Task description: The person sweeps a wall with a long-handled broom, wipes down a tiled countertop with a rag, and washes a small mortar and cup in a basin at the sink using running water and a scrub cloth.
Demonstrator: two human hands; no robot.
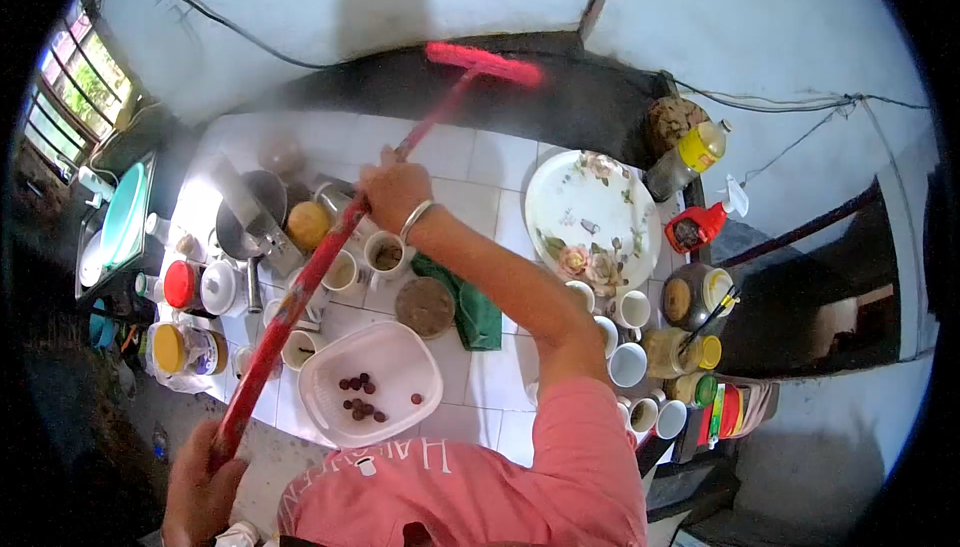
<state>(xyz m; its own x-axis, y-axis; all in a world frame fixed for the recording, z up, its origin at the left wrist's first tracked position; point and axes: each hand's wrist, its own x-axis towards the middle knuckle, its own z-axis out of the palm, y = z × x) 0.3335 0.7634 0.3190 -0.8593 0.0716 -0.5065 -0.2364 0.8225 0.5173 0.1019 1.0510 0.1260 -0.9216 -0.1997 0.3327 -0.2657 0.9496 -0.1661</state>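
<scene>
White tiles cover the counter [495, 162], and pale walls rise behind it. At far left, a barred window [85, 77] lets in daylight above a rack holding a green plate [125, 212]. Next come a yellow-lidded jar [168, 349] and a red-lidded jar [182, 285]. Below them, the left hand [205, 487] curls its fingers around the lower end of a long red brush [285, 330]. That brush slants up across the counter, its fuzzy head near the dark strip along the wall; whether they touch, I cannot tell. Under the handle's right side sits a pale basin [400, 357] with small dark round fruits [362, 407]. Higher up, the right hand [395, 192], a bangle at its wrist, grips the same handle. Farther right lie a green cloth [482, 317], a flowered oval platter [570, 212], several white mugs [627, 364] and a red spray bottle [700, 227].
</scene>
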